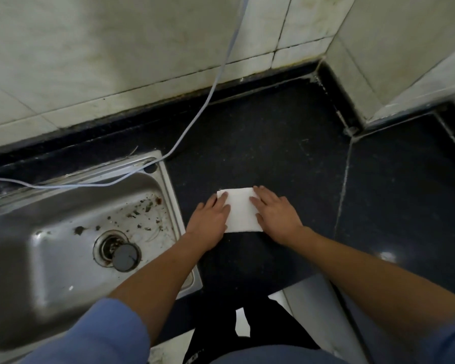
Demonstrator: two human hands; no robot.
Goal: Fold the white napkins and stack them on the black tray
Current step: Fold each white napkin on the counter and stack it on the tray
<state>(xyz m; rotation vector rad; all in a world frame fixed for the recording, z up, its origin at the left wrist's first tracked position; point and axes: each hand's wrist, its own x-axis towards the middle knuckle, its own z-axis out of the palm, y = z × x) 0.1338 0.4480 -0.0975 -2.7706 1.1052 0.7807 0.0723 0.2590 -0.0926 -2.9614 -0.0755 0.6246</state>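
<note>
A white napkin [241,210] lies flat on the black countertop [260,143], folded into a rectangle. My left hand [209,222] rests palm down on its left side, fingers spread and pressing the paper. My right hand [276,214] rests palm down on its right side in the same way. Both hands cover the napkin's side edges. No black tray is in view.
A steel sink [76,232] with a drain plug [125,257] and dirt specks sits left of the hands. A pale cable [195,119] runs down the tiled wall [116,48] over the sink rim. The counter's front edge is near my body.
</note>
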